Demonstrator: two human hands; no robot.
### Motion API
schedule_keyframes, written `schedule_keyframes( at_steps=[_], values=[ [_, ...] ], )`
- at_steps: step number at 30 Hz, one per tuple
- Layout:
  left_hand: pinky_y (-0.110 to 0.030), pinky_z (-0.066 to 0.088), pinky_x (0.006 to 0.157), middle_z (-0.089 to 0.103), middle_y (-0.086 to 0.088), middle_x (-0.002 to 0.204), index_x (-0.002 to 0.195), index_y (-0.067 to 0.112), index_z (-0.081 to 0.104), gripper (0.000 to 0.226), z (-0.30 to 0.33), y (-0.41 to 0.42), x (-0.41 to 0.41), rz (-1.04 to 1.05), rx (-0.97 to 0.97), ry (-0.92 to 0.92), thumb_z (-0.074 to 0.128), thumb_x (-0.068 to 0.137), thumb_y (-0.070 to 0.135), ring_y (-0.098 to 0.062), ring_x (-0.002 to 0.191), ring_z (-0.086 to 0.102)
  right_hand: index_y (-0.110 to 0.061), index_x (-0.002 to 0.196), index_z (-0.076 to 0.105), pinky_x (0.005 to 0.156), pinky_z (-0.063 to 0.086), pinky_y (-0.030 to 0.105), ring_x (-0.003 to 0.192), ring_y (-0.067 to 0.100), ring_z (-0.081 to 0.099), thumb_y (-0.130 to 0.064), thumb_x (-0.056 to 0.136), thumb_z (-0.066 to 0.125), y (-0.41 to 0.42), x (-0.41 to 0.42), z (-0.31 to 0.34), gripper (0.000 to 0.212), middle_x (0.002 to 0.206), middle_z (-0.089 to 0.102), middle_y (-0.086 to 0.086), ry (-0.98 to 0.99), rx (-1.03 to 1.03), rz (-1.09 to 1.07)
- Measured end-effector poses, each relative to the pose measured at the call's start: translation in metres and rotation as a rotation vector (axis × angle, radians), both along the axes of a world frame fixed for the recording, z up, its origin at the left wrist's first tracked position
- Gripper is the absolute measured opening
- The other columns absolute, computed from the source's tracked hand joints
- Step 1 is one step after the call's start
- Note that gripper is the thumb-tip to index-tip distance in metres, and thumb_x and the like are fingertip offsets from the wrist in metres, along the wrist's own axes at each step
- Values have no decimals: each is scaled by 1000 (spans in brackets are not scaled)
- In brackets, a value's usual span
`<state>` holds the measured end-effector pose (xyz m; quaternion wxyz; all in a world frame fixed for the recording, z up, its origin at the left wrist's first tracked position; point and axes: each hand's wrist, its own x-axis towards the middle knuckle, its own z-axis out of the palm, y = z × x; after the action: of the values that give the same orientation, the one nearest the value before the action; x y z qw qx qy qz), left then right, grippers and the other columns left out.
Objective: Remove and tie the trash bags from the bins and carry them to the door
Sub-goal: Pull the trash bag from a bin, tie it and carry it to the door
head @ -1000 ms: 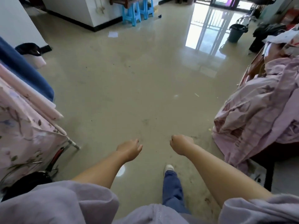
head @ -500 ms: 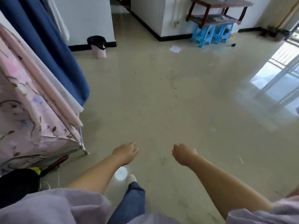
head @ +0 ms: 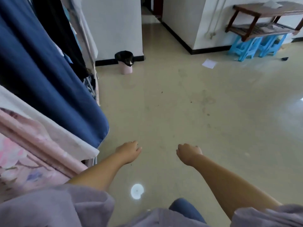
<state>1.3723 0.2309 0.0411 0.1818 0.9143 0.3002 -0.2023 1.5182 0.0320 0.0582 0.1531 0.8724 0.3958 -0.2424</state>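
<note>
1. Beige floor, glossy and stained, fills most of what I see, with a round spot of light between my arms.
2. My left hand hangs over the floor, holding nothing, fingers loosely curled and close together.
3. My right hand hangs beside it, well apart from the left, empty too, fingers curled under in a loose fist.
4. Far ahead, against the white wall, stands the pink bin, upright on the floor.
5. A black bag lines the bin, folded over its rim; something pale shows on its edge, too small to tell what.
6. To my left hang cloths on a rack: a blue sheet, a white one below it, and pink flowered fabric nearest me.
7. At the far right a brown wooden table stands by the wall with blue stools under it.
8. A white paper lies flat on the floor near the stools.
9. My lilac sleeves and a blue trouser knee show at the bottom edge.
</note>
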Motion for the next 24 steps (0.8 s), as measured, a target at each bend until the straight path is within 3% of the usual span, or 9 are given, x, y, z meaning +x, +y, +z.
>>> schedule_keyframes(
  at_steps=[8, 13, 24],
  values=[
    [-37, 43, 85, 57, -15, 119, 109, 9, 51, 39, -10, 108, 153, 43, 5, -33, 30, 97, 40, -32, 108, 54, -12, 123, 47, 93, 40, 39, 114, 29, 55, -27, 99, 25, 130, 160, -17, 36, 126, 54, 9, 52, 100, 2],
    [-36, 42, 79, 58, -14, 115, 102, 10, 51, 35, -4, 171, 245, 135, 29, -44, 30, 95, 37, -32, 106, 55, -13, 123, 48, 94, 40, 39, 115, 28, 53, -26, 99, 25, 216, 263, -15, 36, 126, 54, 9, 89, 103, 128],
    [-41, 45, 93, 56, -12, 124, 116, 12, 50, 41, -16, 332, 379, 247, 17, 15, 29, 98, 42, -32, 114, 53, -15, 126, 48, 94, 41, 40, 116, 30, 53, -34, 99, 26, 415, 418, -33, 40, 128, 51, 10, 136, 132, 230]
  ],
)
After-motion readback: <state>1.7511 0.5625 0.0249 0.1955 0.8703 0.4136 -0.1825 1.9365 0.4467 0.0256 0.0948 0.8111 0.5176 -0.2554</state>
